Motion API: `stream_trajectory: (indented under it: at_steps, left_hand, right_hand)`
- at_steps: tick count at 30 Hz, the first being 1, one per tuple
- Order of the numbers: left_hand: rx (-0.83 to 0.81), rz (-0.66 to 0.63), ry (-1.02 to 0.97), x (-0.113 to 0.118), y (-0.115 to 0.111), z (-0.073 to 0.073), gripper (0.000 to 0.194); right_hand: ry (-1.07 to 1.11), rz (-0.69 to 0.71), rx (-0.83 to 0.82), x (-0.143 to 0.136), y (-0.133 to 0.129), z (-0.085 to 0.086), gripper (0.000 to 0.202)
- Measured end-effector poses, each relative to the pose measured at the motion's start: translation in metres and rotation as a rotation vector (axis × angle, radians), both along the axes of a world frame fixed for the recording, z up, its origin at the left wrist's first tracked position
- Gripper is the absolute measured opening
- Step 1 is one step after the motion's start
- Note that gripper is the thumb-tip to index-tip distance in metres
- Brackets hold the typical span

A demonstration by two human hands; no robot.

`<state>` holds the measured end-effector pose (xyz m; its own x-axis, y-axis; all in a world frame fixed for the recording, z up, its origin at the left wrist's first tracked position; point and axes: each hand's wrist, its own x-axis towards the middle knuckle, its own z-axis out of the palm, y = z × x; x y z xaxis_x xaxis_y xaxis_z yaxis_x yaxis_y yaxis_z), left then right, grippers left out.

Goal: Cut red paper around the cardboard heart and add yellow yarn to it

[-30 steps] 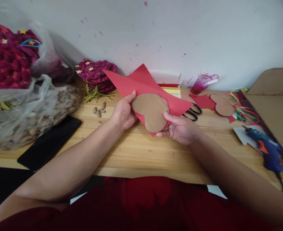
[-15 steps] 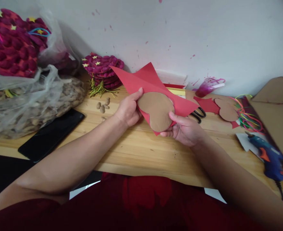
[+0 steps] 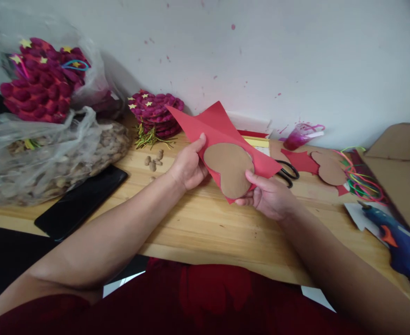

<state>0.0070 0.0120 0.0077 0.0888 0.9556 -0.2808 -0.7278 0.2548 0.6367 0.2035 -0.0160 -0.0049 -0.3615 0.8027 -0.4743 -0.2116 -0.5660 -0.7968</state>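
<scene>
A red paper sheet (image 3: 211,122) with pointed corners is held up over the wooden table, a brown cardboard heart (image 3: 227,167) lying against its face. My left hand (image 3: 190,165) pinches the sheet's left edge, thumb on top and fingers underneath. On the lower right, my right hand (image 3: 265,193) grips the heart and the red paper together, its thumb on the cardboard. The black scissor handles (image 3: 288,173) show just right of the paper; the blades are hidden.
Left: bags of peanuts (image 3: 68,163) and purple-red decorated pieces (image 3: 37,93), a black phone (image 3: 82,202), a purple stack (image 3: 156,111), loose peanuts (image 3: 152,162). Right: another cardboard heart (image 3: 327,167), coloured cords (image 3: 363,184), a blue glue gun (image 3: 395,232), a purple cup (image 3: 297,135).
The view has shifted, so the scene sits slightly lower in the picture. Both hands keep their hold on the paper and heart, which look nearly unchanged in pose.
</scene>
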Motion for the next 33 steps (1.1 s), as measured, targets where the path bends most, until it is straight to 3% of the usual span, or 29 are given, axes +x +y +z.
stream_trajectory:
  at_steps: [9, 17, 33]
  left_hand:
    - [0.001, -0.03, -0.017, -0.0023, -0.0003, 0.0021, 0.036]
    - [-0.034, -0.014, -0.005, -0.0021, 0.0002, 0.0034, 0.014]
    - [-0.073, -0.034, -0.025, -0.0039, 0.0003, 0.007, 0.015]
  right_hand:
    - [-0.01, 0.018, 0.036, 0.0017, 0.0011, -0.0002, 0.023]
    - [0.007, 0.031, 0.075, 0.0037, 0.0002, -0.0005, 0.023]
    - [0.002, 0.032, 0.088, 0.0048, 0.0014, -0.0011, 0.024]
